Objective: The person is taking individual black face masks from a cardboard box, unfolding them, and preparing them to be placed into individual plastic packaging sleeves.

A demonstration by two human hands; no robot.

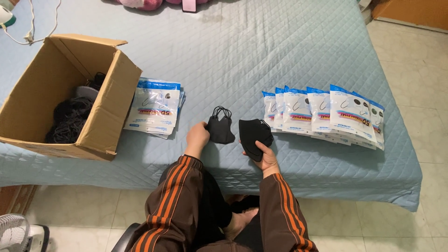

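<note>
On the quilted bed (242, 51), the open cardboard box (105, 121) holds dark masks. Right of it lie stacked pouches (154, 109) and fanned pouches (322, 114). Your left hand (197, 136) pinches one black mask (219, 128); your right hand (267, 156) grips another mask (253, 135).

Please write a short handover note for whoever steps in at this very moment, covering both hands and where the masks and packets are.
Left hand: touching a folded black fabric face mask lying on the pale blue quilted bedspread.
Right hand: holding a second folded black mask just above the bedspread edge.
Open brown cardboard box, far left, holds a dark heap of loose masks.
A stack of flat white-and-blue plastic packets lies beside the box.
A fanned row of similar packets lies to the right.
Done: cannot tell whether the row's packets are filled.
Left: both masks are outside any packet; many remain in the box.
</note>
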